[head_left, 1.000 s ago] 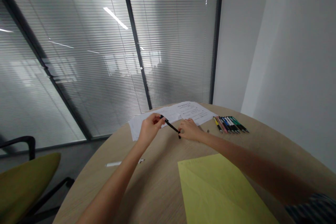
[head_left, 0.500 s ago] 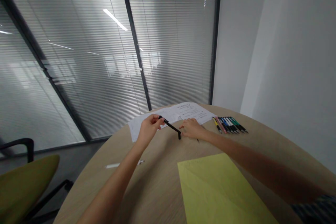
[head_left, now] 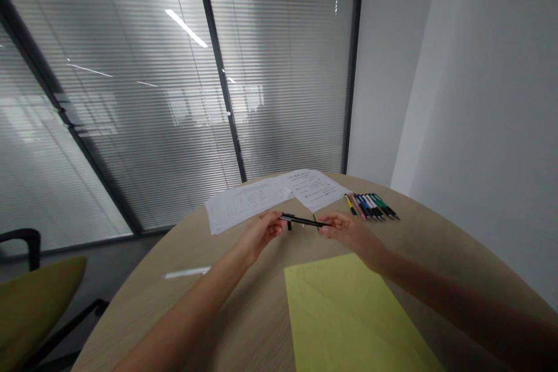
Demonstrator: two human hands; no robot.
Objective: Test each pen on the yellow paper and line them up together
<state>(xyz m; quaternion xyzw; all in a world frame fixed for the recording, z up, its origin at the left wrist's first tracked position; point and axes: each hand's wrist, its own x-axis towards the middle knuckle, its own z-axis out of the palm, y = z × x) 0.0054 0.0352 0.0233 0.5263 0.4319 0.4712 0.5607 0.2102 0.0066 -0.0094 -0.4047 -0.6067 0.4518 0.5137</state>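
Note:
A black pen (head_left: 303, 221) is held nearly level above the table, between my two hands. My left hand (head_left: 261, 237) pinches its left end, where a clip shows. The fingers of my right hand (head_left: 349, 233) close on its right end. Just below the pen, a small black pen cap or tube (head_left: 289, 225) is on the table. Close to my right fingertips lies a thin dark piece (head_left: 314, 218), too small to make out, partly covered by the pen.
White printed sheets (head_left: 248, 200) lie at the far side of the round wooden table (head_left: 244, 308). Several coloured pens (head_left: 370, 207) are lined up at right. Yellow paper (head_left: 349, 314) is nearest me. A white pen-like stick (head_left: 185, 272) lies left, a green chair (head_left: 43, 302) beyond.
My left hand has lowered, bringing the pen from slanting to nearly level. My right hand has moved right and taken hold of its other end. The view has shifted slightly.

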